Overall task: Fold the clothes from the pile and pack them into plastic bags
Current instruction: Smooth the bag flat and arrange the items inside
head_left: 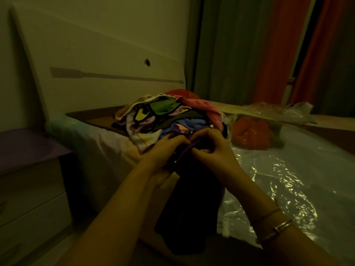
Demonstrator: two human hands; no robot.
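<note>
A dark purple garment [192, 204] hangs down over the bed's near edge. My left hand [163, 152] and my right hand [213, 150] both pinch its upper edge close together, just in front of the pile of clothes [169, 116]. The pile is a mixed heap of green, pink, blue, yellow and white pieces at the head of the bed. To its right lies a plastic bag [253, 131] holding something orange-red. More crumpled clear plastic bags [278, 110] lie further back right.
The mattress [288, 179] is wrapped in shiny clear plastic. A white headboard [96, 60] stands behind the pile. A bedside drawer unit [32, 185] is at the left. Grey and orange curtains [278, 45] hang at the back right.
</note>
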